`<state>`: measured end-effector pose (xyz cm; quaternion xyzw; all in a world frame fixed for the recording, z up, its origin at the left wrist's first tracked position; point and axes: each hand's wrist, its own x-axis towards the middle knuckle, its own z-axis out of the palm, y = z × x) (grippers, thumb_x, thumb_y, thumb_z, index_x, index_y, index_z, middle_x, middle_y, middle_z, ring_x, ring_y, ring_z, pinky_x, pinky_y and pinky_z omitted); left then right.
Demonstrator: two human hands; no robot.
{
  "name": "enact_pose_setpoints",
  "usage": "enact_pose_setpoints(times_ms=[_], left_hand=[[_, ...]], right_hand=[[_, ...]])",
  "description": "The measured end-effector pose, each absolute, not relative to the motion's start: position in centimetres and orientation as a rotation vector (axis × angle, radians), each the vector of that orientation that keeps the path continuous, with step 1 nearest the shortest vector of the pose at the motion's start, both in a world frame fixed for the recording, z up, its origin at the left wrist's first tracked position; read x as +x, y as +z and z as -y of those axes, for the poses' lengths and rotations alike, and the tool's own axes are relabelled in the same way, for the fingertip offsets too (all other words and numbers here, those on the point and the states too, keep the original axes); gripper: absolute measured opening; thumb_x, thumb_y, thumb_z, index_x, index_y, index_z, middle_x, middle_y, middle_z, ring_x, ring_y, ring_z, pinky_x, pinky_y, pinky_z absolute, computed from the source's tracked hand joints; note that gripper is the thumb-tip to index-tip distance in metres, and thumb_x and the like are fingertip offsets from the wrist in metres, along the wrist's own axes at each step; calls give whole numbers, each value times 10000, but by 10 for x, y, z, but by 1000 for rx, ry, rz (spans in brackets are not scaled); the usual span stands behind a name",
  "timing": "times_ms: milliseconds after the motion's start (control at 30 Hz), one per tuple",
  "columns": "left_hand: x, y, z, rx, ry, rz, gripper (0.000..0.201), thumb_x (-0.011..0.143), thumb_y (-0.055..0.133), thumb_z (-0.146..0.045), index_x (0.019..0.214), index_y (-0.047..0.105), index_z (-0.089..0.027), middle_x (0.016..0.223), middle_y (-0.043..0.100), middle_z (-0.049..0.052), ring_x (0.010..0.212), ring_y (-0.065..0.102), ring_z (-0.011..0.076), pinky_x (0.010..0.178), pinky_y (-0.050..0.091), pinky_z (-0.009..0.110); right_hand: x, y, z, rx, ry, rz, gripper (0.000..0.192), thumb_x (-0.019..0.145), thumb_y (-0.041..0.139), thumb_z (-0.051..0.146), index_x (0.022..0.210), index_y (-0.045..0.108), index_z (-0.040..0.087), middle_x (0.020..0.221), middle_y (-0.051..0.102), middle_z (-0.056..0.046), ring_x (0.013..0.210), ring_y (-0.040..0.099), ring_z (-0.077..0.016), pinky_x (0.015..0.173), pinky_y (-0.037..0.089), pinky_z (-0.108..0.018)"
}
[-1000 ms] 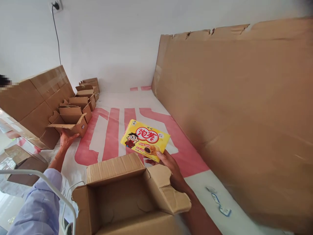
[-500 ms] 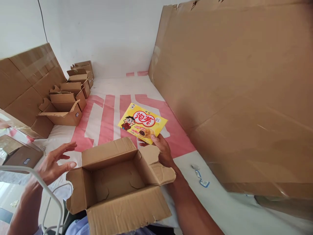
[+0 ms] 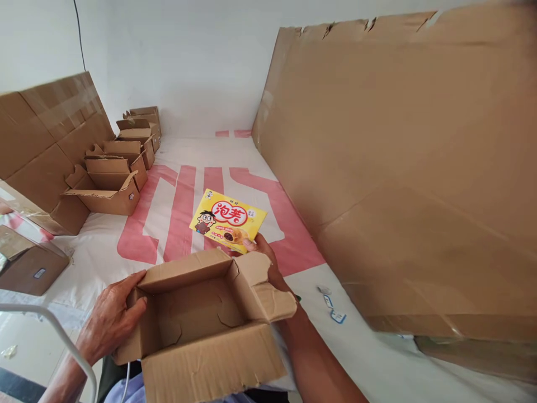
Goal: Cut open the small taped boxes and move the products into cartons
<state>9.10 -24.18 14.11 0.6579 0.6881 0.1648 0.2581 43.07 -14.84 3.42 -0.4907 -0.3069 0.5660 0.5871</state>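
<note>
An open cardboard box (image 3: 188, 305) rests in front of my body, its flaps folded outward and nothing visible inside. My left hand (image 3: 113, 313) grips the box at its left side, thumb over the inner edge and fingers outside. Beyond the far right corner, my right hand (image 3: 262, 252) holds a yellow snack box (image 3: 229, 221) by its lower right corner. A cartoon child, red Chinese lettering and a filled puff are printed on its front. The snack box is tilted above the cloth, apart from the cardboard box; my right forearm passes behind the right flaps.
Several open cardboard boxes (image 3: 111, 193) stand in a row at the left, against a larger carton (image 3: 46, 151). A big cardboard panel (image 3: 403, 168) leans on the right. Small blue-edged labels (image 3: 338, 317) lie on the cloth. A white tube (image 3: 62, 330) curves at the lower left.
My left hand has moved right and closed on the left side of the cardboard box. The yellow snack box has shifted slightly left and down in my right hand.
</note>
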Motion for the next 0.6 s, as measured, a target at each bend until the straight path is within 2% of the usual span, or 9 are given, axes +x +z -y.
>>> enact_pose_setpoints(times_ms=[133, 200, 300, 433, 500, 600], left_hand=[[88, 145, 239, 1890, 500, -1762, 502, 854, 560, -305, 1267, 846, -290, 1173, 859, 23, 1078, 793, 307, 926, 600, 376], [81, 149, 235, 1942, 535, -1724, 474, 881, 537, -273, 1227, 861, -248, 1141, 865, 42, 1038, 800, 273, 892, 597, 339], [55, 159, 223, 2009, 635, -1714, 444, 897, 551, -280, 1194, 872, -199, 1031, 869, 65, 927, 801, 244, 849, 598, 322], [0, 178, 199, 2095, 764, -1710, 391, 909, 613, -340, 1151, 882, -193, 1020, 864, 80, 922, 794, 252, 873, 610, 342], [-28, 186, 186, 2132, 818, -1713, 368, 908, 645, -371, 1127, 887, -202, 1055, 863, 89, 985, 794, 267, 932, 611, 360], [-63, 192, 167, 2204, 830, -1733, 365, 920, 664, -430, 1111, 886, -212, 1035, 853, 95, 972, 782, 265, 950, 607, 372]], right_hand=[[430, 16, 142, -981, 1343, 699, 551, 711, 915, 571, 1099, 635, 298, 1176, 828, -17, 1048, 801, -291, 788, 675, -398], [428, 9, 142, -950, 1353, 723, 572, 679, 942, 575, 1083, 641, 305, 1143, 834, -22, 1053, 801, -302, 796, 678, -413], [421, 7, 144, -960, 1353, 798, 561, 719, 931, 582, 1125, 666, 300, 1187, 834, -57, 1095, 795, -326, 887, 672, -462], [400, 21, 145, -965, 1442, 950, 600, 727, 937, 608, 1160, 675, 286, 1236, 827, -97, 1173, 774, -361, 991, 640, -519], [384, 33, 142, -925, 1481, 1037, 615, 723, 942, 621, 1155, 672, 277, 1251, 821, -110, 1185, 767, -359, 1000, 633, -515], [353, 52, 133, -879, 1519, 1163, 583, 775, 922, 594, 1179, 664, 263, 1307, 797, -123, 1208, 756, -337, 1007, 626, -487]])
